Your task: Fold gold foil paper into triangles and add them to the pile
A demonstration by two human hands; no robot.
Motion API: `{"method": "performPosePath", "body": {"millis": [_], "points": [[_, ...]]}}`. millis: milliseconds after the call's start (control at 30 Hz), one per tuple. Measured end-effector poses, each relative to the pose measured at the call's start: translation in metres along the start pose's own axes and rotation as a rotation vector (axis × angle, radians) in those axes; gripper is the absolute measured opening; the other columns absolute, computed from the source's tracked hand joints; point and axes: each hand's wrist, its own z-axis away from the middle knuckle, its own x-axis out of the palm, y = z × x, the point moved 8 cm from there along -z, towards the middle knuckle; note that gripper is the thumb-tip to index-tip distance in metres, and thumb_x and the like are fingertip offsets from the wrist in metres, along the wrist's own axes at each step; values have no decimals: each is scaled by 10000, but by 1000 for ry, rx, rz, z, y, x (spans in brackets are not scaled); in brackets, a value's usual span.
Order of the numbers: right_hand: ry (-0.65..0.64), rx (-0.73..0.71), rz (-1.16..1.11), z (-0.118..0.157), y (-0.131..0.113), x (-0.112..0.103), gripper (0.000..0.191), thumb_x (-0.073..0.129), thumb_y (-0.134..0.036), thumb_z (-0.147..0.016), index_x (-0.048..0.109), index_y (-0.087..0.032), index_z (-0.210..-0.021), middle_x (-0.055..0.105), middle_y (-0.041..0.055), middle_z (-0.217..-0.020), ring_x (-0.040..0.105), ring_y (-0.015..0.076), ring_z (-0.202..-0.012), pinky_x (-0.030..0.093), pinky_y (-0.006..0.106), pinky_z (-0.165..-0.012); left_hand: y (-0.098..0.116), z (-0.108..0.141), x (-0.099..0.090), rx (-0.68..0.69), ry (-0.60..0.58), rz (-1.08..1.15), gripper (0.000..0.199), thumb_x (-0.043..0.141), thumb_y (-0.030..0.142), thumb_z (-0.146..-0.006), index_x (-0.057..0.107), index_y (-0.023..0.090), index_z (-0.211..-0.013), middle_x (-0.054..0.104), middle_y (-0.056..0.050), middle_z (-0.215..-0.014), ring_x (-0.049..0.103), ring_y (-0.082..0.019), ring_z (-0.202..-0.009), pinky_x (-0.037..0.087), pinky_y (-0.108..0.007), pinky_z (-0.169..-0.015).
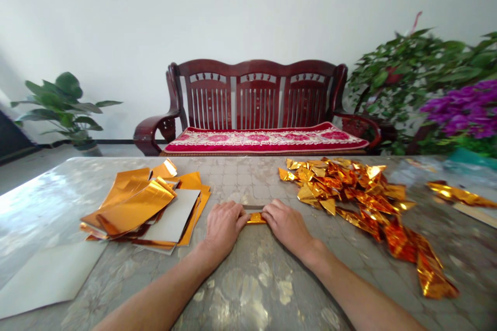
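1. Worktop (233,181), grey, floral-patterned.
2. Heap of folded shiny gold foil (326,181), right.
3. Stack of flat gold-and-white foil sheets (132,207), left.
4. Left hand (224,225), right hand (288,223): each grasping one end of narrow gold foil strip (256,218).
5. Strip: between heap and stack.

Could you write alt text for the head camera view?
A left hand and right hand hold a gold foil strip at a patterned table, between piled foil sheets and heaped folded foil pieces. Behind stands a wooden bench.
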Motion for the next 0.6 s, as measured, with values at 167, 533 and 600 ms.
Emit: {"method": "performPosePath", "body": {"millis": [167,533,600], "points": [[-8,20,29,0,0,1,177,511,-299,-986,657,-242,-904,642,10,-914,625,149,-791,341,263,-627,-7,2,-1,-19,12,99,228,570,383,-934,690,231,-814,690,-1,-836,622,-181,-827,348,-303,-722],[-18,12,29,1,-1,-1,168,500,-278,-989,647,-239,-920,645,14,-932,629,158,-811,365,267,-646,-27,-2,2,-96,-49,279,279,550,352,-913,708,199,-742,700,3,-772,611,-147,-759,357,-250,-675],[-19,10,27,1,-1,-1,176,492,-275,-991,651,-241,-925,648,16,-933,628,156,-802,362,268,-640,-30,-3,3,-117,-51,275,295,556,369,-907,694,197,-711,690,9,-744,596,-140,-728,335,-246,-648]]}}
